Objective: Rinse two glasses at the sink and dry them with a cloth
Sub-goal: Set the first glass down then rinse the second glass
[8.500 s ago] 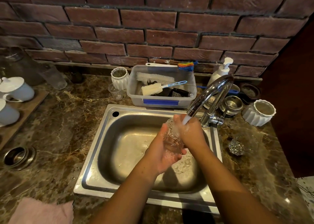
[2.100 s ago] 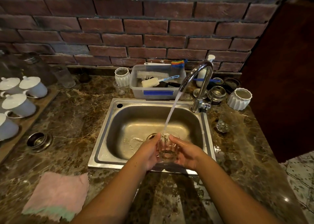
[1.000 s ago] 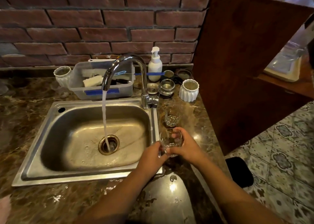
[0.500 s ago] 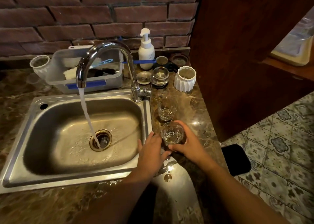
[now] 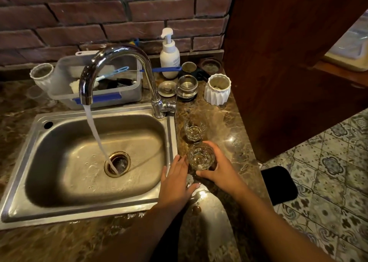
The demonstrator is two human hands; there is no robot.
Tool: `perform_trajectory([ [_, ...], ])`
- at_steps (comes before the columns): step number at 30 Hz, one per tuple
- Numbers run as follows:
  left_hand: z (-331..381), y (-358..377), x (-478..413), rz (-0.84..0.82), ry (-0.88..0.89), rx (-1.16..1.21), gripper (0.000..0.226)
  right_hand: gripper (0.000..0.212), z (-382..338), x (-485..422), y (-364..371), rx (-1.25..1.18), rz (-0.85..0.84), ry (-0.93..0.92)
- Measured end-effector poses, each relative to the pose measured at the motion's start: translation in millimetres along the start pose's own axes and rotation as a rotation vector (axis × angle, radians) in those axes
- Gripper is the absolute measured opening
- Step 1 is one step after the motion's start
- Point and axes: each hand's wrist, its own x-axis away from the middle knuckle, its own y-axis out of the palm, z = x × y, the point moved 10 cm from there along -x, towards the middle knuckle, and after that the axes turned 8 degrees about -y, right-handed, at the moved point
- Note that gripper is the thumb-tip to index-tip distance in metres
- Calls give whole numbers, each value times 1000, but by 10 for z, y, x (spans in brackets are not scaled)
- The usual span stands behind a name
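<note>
Right hand (image 5: 220, 171) wraps around a small cut glass (image 5: 201, 156), fingers curled on its far side, thumb under its near edge, holding it upright on the marble counter (image 5: 235, 122) just right of the sink (image 5: 171, 126). Left hand (image 5: 176, 179) lies flat and open beside it, fingertips next to the glass, gripping nothing. Just beyond sits a second glass (image 5: 194, 129), upright, untouched. Farther back, the tap (image 5: 117, 62) runs, water pouring into the drain (image 5: 117, 163).

Dim, warm light; glare spots on the wet countertop (image 5: 231, 140), wide-angle bending at the edges.
</note>
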Motion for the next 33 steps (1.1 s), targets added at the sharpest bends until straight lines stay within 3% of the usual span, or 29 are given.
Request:
perform_trajectory([
  [8,-33,15,22,-1,15,81,89,87,7,5,17,-10,11,-9],
  [26,-51,-25,104,0,-27,31,95,89,57,106,69,89,86,35],
  [29,-216,-67,245,11,-106,38,96,85,61,315,133,207,172,94],
  [33,-355,-48,462,0,-61,-17,93,87,38,625,342,413,170,173],
])
